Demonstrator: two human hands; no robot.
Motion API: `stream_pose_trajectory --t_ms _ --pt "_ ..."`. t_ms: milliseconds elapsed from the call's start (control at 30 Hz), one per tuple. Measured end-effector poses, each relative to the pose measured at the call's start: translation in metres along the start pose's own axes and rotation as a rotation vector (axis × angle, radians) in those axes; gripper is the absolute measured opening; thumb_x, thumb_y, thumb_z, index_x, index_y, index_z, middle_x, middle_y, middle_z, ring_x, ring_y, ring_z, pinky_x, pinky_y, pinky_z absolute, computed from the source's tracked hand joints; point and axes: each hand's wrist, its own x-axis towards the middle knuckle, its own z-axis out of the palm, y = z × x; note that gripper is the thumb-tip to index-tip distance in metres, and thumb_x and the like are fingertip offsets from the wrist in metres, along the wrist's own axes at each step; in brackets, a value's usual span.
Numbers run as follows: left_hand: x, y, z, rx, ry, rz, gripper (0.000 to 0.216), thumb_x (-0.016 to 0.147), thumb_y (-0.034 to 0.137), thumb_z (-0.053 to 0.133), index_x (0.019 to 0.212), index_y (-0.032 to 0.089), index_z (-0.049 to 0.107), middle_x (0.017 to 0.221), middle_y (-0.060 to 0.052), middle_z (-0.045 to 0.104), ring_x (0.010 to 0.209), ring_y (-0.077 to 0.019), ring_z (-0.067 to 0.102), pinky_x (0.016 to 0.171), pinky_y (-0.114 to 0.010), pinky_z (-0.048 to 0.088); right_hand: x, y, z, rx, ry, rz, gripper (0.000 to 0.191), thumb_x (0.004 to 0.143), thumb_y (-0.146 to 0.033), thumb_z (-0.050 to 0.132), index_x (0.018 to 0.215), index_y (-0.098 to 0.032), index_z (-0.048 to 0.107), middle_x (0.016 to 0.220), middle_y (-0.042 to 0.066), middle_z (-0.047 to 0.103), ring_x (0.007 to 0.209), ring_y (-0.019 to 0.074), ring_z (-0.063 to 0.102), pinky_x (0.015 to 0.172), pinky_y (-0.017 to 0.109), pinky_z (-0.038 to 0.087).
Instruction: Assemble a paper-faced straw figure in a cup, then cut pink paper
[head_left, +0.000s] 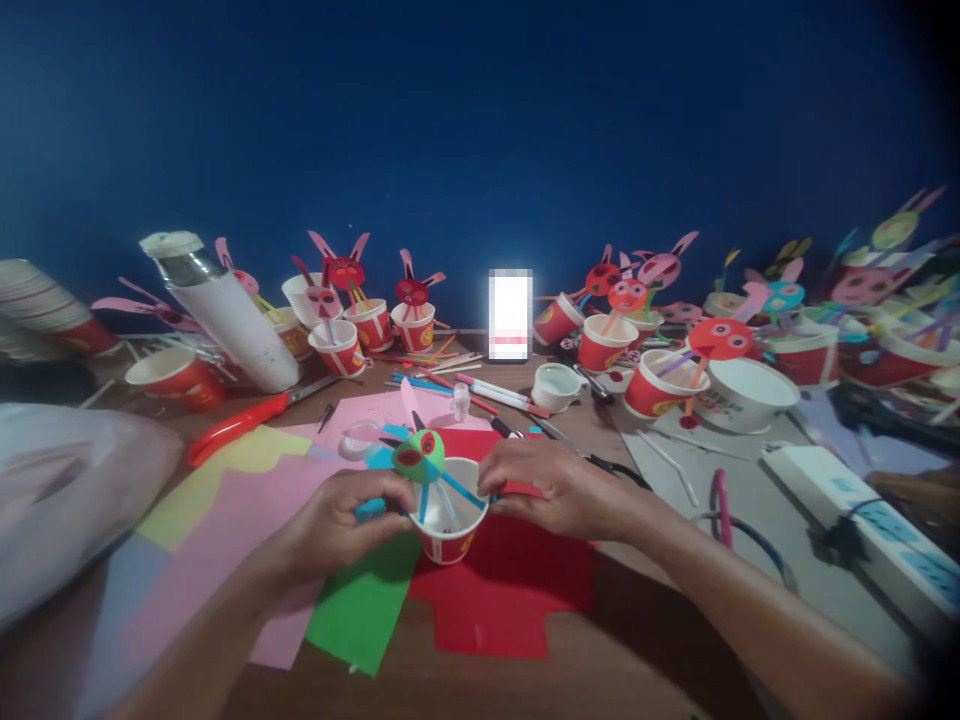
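The paper cup [447, 548] stands between both hands, left hand [339, 525] and right hand [553, 490] each with fingers pinched at its rim. In front of it, past the red sheet's [517, 590] near edge, brown worktop [405, 695] shows. Blue strips [465, 491] run into it from a green head [417, 458]; behind it, rightward, stands a white mug [553, 398].

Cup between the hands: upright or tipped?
Upright: the cup shows its open rim on top, red wall below, left hand and right hand at either side.
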Motion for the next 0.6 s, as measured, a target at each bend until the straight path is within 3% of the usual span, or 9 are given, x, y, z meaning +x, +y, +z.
stream_pose_trajectory --t_ms 600 --pt "0.0010 0.0062 0.0010 0.000 -0.009 -0.038 0.006 0.073 0.016 0.063 0.069 0.017 0.067 0.064 0.000 0.067 0.059 -0.0119 0.061 0.059 -0.019 0.047 0.0042 -0.0021 -0.0011 0.025 -0.032 -0.079 0.012 0.088 -0.015 0.054 0.086 -0.015 0.066 0.087 0.008 0.067 0.086 0.0153 0.062 0.078 0.027 0.047"
